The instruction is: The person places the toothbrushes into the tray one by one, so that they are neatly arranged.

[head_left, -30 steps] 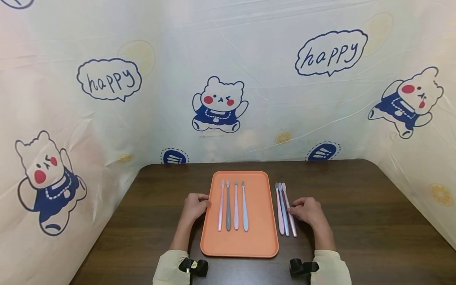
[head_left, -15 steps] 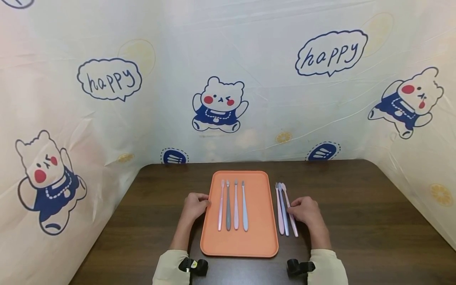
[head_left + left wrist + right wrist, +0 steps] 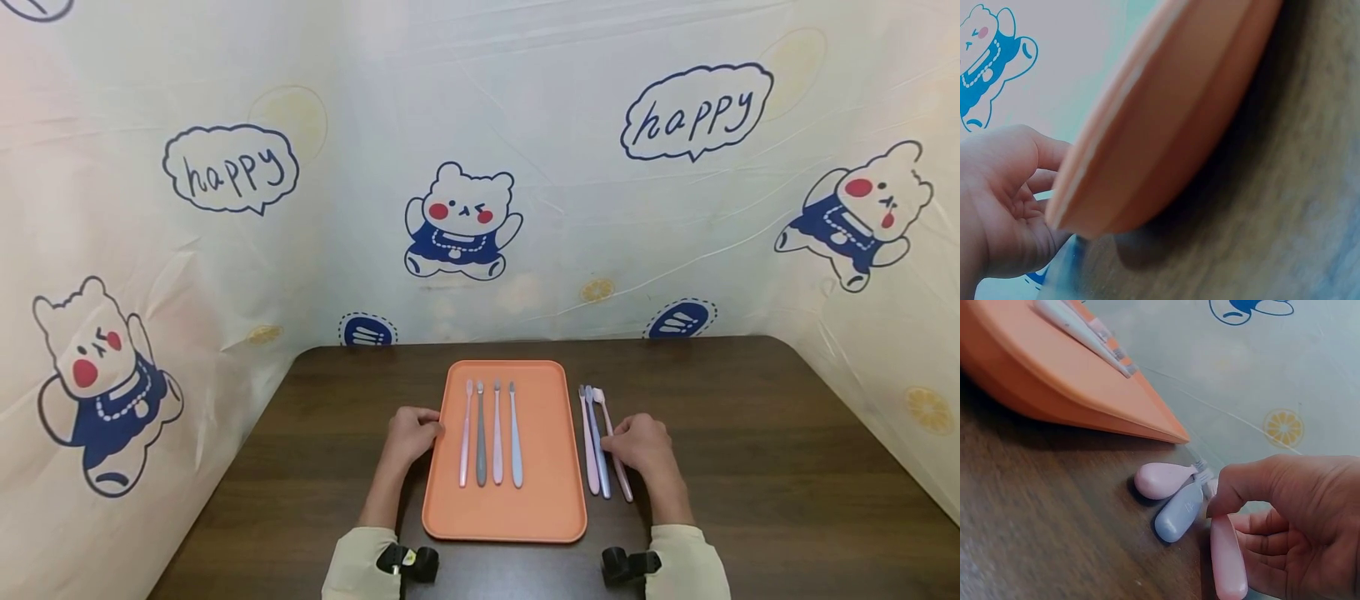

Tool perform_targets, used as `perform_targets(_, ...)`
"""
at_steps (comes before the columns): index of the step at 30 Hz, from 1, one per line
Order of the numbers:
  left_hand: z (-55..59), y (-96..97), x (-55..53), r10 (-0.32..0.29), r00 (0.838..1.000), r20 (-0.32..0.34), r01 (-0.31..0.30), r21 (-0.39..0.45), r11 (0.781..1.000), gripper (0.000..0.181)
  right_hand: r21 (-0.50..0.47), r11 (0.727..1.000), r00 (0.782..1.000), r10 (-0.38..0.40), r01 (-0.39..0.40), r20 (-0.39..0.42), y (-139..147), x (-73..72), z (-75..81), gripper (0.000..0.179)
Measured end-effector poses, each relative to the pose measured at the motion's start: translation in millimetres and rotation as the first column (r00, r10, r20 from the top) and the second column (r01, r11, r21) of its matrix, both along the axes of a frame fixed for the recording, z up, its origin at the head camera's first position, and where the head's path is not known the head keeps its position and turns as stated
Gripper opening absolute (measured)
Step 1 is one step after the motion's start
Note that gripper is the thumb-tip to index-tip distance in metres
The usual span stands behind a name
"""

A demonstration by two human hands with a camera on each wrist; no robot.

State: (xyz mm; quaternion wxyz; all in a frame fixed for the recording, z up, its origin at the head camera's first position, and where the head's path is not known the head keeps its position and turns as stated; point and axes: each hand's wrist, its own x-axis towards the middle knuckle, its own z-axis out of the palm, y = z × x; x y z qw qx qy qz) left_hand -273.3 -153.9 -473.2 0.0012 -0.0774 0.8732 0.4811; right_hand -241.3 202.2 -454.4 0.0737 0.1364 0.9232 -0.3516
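My right hand (image 3: pixel 641 442) pinches a pink toothbrush (image 3: pixel 1229 559) between thumb and fingers, its handle end slanting toward me in the head view. Just left of it, a blue-purple toothbrush (image 3: pixel 1180 512) and another pink toothbrush (image 3: pixel 1161 480) lie close together on the table. At the left long edge of an orange tray (image 3: pixel 502 515), my left hand (image 3: pixel 411 435) grips the rim with thumb and fingers. On the tray lie several toothbrushes in a spaced row, heads pointing away: pink (image 3: pixel 465 446), grey-green (image 3: pixel 481 446), pink (image 3: pixel 497 446) and light blue (image 3: pixel 516 450).
The dark wooden table (image 3: pixel 765 450) extends on both sides of the tray. Behind and around it hangs a pale curtain (image 3: pixel 570 183) printed with bears and lettering. A black wrist camera (image 3: pixel 626 565) sits on the right sleeve, another black camera (image 3: pixel 420 563) on the left.
My right hand has shifted slightly left, and the pink toothbrush in it has tilted, its handle end swinging right, away from the blue-purple one. My left hand and the tray stay put.
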Motion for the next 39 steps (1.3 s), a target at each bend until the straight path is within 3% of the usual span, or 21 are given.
perform_targets(10, 1.3, 0.3, 0.7, 0.002, 1.000, 0.002, -0.002, -0.005, 1.000, 0.028, -0.031, 1.000, 0.999, 0.003, -0.005, -0.047, 6.4, -0.4, 1.9, 0.022)
perform_targets(18, 1.6, 0.1, 0.6, 0.002, 1.000, -0.003, -0.002, 0.003, 1.000, 0.027, -0.142, 0.990, 0.994, -0.016, 0.000, -0.112, 9.8, -2.6, 1.8, 0.029)
perform_targets(31, 0.7, 0.1, -0.2, 0.000, 1.000, -0.006, 0.000, 0.002, 1.000, 0.027, -0.360, 0.933, 0.993, -0.048, 0.007, -0.107, 6.8, -2.7, 7.2, 0.031)
perform_targets(39, 1.7, -0.1, 0.4, 0.002, 1.000, -0.006, -0.002, 0.005, 1.000, 0.027, -0.409, 0.912, 0.992, -0.017, -0.037, -0.128, 0.7, -1.8, 8.9, 0.032)
